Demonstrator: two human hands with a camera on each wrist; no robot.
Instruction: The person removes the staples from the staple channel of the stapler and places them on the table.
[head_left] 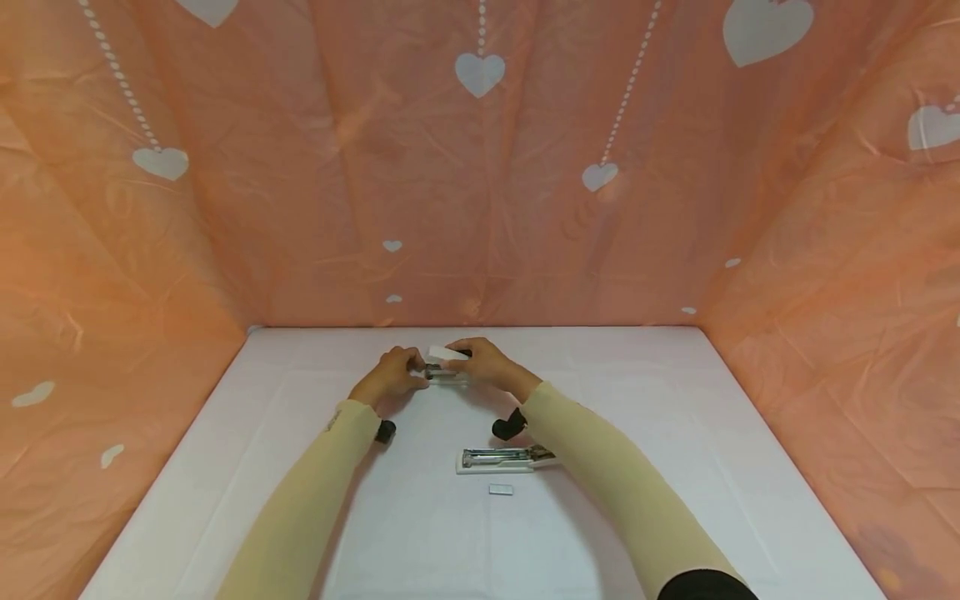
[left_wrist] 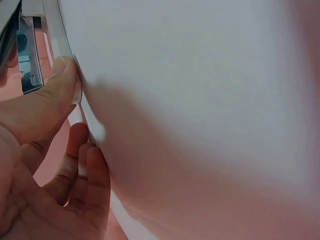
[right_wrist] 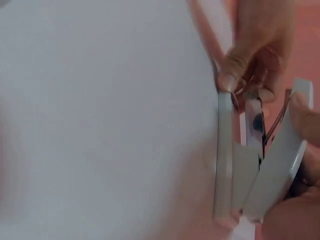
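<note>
Near the far edge of the table, both hands are on a white stapler [head_left: 447, 354]. Its top cover [right_wrist: 278, 172] is raised away from the base [right_wrist: 224, 160], with the metal magazine [right_wrist: 255, 120] between them. My left hand [head_left: 393, 372] pinches the front end of the stapler, the thumb on the base. The right hand [head_left: 491, 367] grips the raised cover, thumb on one side and fingers on the other. Nearer to me lies a second stapler [head_left: 495, 468], opened up, its metal parts showing. In front of it is a small grey strip, apparently staples [head_left: 501, 490].
A white cloth covers the table [head_left: 420, 533]. Orange curtains [head_left: 480, 208] with heart prints enclose the back and both sides. The right forearm [head_left: 600, 450] passes over the second stapler's right end and partly hides it.
</note>
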